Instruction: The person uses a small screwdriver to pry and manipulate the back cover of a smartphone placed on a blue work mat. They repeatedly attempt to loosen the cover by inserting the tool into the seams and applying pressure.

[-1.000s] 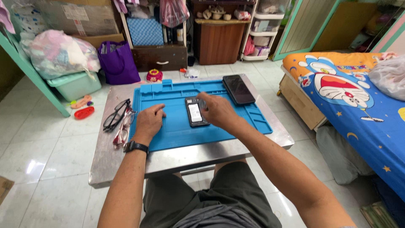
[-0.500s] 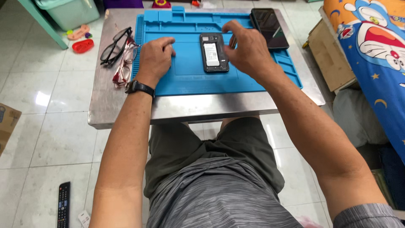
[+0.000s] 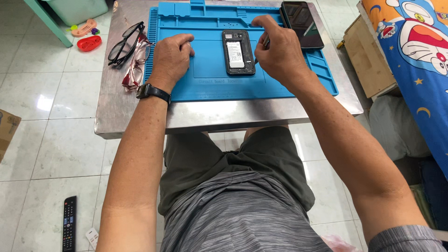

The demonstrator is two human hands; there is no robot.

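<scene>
Resting the left hand [image 3: 171, 55] on the blue repair mat [image 3: 214, 86], fingers loosely curled, gripping nothing, just left of the opened phone [image 3: 238, 52]. Lying back-side up at mat centre, battery exposed. Holding the right hand [image 3: 278, 50] against the phone's right edge, fingers curled around a thin metal tool [image 3: 264, 43], mostly hidden. Lying at the mat's upper right corner: a dark screen panel [image 3: 302, 24]. Sitting on the steel tabletop [image 3: 224, 114], left of the mat: two pairs of glasses [image 3: 130, 51].
</scene>
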